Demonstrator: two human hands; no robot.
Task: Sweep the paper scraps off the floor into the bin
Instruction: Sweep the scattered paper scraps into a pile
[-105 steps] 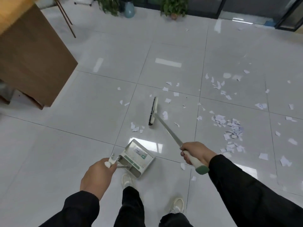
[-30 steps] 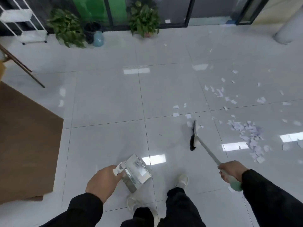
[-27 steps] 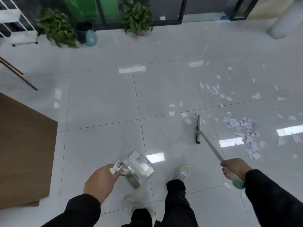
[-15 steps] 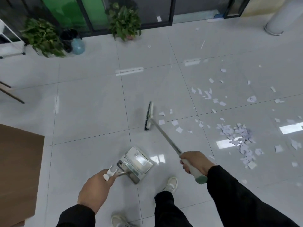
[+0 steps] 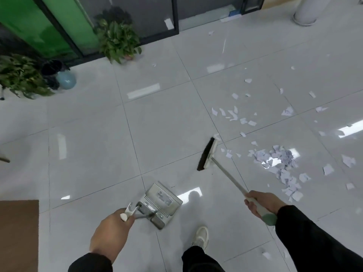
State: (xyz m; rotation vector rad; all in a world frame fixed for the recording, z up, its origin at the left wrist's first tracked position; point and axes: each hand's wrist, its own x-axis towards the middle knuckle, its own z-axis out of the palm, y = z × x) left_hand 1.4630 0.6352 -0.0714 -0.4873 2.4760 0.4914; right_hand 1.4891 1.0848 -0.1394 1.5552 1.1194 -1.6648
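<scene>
My right hand [image 5: 262, 201] grips the pale-green handle of a broom whose dark-bristled head [image 5: 207, 155] rests on the tiled floor just left of a dense pile of white paper scraps [image 5: 277, 163]. More scraps [image 5: 233, 114] lie scattered beyond and to the right. My left hand [image 5: 111, 233] holds the white handle of a grey metal dustpan [image 5: 161, 202], which sits low over the floor in front of my feet, apart from the scraps.
Potted plants [image 5: 117, 41] and a blue vase [image 5: 66, 80] stand by the glass wall at the back left. A brown cabinet corner [image 5: 18, 232] is at the lower left. A white pillar base [image 5: 305, 11] is at the far right.
The broom head has swung right across the floor, pushing loose scraps toward the pile. The view has turned left and the dustpan has shifted slightly with my left hand.
</scene>
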